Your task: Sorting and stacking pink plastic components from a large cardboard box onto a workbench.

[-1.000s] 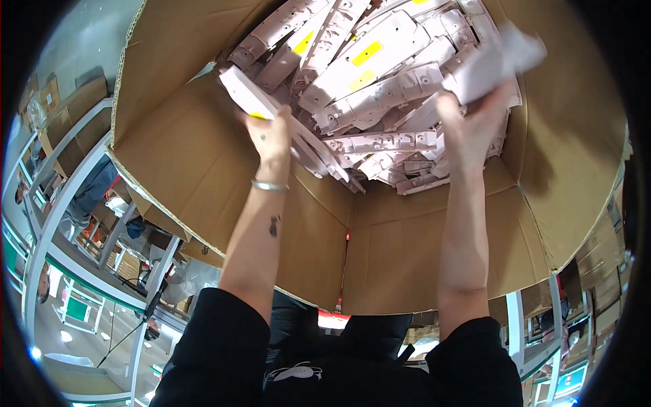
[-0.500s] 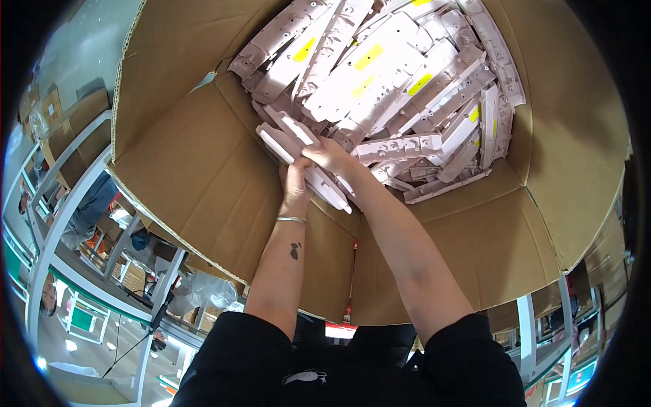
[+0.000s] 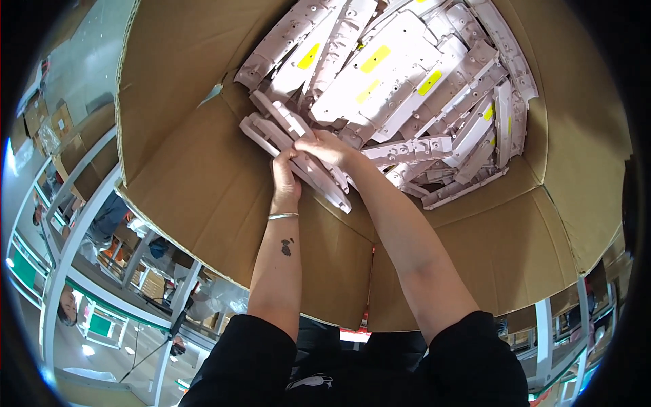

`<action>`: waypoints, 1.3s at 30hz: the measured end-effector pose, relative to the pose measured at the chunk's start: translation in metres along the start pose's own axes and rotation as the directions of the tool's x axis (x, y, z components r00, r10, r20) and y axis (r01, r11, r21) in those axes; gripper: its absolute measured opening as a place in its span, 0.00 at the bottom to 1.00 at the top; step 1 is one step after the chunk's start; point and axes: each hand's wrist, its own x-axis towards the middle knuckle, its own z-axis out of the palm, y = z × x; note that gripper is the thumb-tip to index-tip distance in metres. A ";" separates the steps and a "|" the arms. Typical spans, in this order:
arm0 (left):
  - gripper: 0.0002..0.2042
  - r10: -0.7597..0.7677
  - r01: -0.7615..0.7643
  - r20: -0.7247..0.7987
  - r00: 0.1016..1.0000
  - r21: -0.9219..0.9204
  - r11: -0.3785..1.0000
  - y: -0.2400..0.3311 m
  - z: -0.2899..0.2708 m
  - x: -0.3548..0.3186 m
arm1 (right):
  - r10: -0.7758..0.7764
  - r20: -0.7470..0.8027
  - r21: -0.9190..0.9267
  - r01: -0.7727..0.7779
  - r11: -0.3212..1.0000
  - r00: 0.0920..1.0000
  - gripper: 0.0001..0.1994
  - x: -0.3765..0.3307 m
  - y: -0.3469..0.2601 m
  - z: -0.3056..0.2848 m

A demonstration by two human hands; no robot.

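Head camera, looking down: a person in black sleeves leans over a large cardboard box (image 3: 203, 197) whose flaps fan out across most of the frame, both bare forearms reaching up from the lower edge to meet just left of centre. The left hand (image 3: 286, 178), a thin bracelet at its wrist, is curled around the near end of a small stack of long white plastic parts (image 3: 298, 152) that slants from centre left down toward the middle of the frame. The right hand (image 3: 332, 148) lies across the top of the same stack, fingers folded over it, so that both hands grip the one bundle between them at the near edge of the load.

Beyond the hands, in the upper centre and upper right, a heap of the same white moulded parts (image 3: 420, 88), several with yellow stickers, fills the bottom of the box in loose, overlapping layers. As a judgement, the work is far from finished: only this one bundle is in hand and the heap is still thick.

At the left rim, metal racking (image 3: 81, 224) and other cartons show below.
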 end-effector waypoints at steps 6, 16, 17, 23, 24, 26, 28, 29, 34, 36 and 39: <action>0.12 0.103 -0.104 0.061 0.993 0.013 0.994 -0.015 -0.007 -0.005 | 0.031 0.017 0.035 -0.031 0.999 0.999 0.26 -0.002 0.013 0.003; 0.15 -0.135 0.151 0.175 0.975 -0.084 0.985 -0.027 0.003 -0.043 | 0.104 -0.095 0.265 -0.075 0.961 0.990 0.24 -0.090 0.021 0.004; 0.15 -0.135 0.152 0.177 0.975 -0.084 0.985 -0.025 0.006 -0.041 | 0.103 -0.097 0.265 -0.074 0.961 0.990 0.24 -0.093 0.015 0.005; 0.27 0.074 -0.140 0.403 0.912 0.137 0.981 0.016 0.045 -0.052 | -0.228 -0.437 -0.004 0.251 0.968 0.870 0.22 -0.116 -0.006 0.008; 0.29 0.113 -0.226 0.418 0.901 0.233 0.946 0.025 0.060 -0.056 | -0.257 -0.495 0.027 0.310 0.950 0.830 0.18 -0.115 -0.004 0.009; 0.36 0.212 -0.415 0.440 0.872 0.439 0.797 0.037 0.085 -0.055 | -0.220 -0.623 0.133 0.379 0.916 0.750 0.16 -0.116 -0.012 0.004; 0.39 0.291 -0.568 0.501 0.815 0.593 0.571 0.056 0.113 -0.053 | -0.182 -0.775 0.174 0.481 0.860 0.605 0.11 -0.111 -0.026 -0.014; 0.40 0.318 -0.617 0.529 0.787 0.658 0.431 0.067 0.129 -0.051 | -0.142 -0.844 0.251 0.614 0.748 0.517 0.13 -0.107 -0.044 -0.020; 0.40 0.483 -0.716 0.612 0.626 0.697 0.045 0.062 0.185 -0.013 | -0.092 -0.953 -0.023 0.235 0.972 0.287 0.35 -0.050 -0.027 -0.067; 0.40 0.481 -0.701 0.641 0.598 0.709 -0.072 0.057 0.188 -0.012 | -0.055 -0.949 0.035 0.277 0.960 0.309 0.34 -0.051 -0.026 -0.067; 0.35 0.315 -0.618 0.536 0.783 0.728 0.298 0.063 0.181 -0.016 | -0.042 -0.923 0.173 0.508 0.844 0.383 0.29 -0.061 -0.040 -0.056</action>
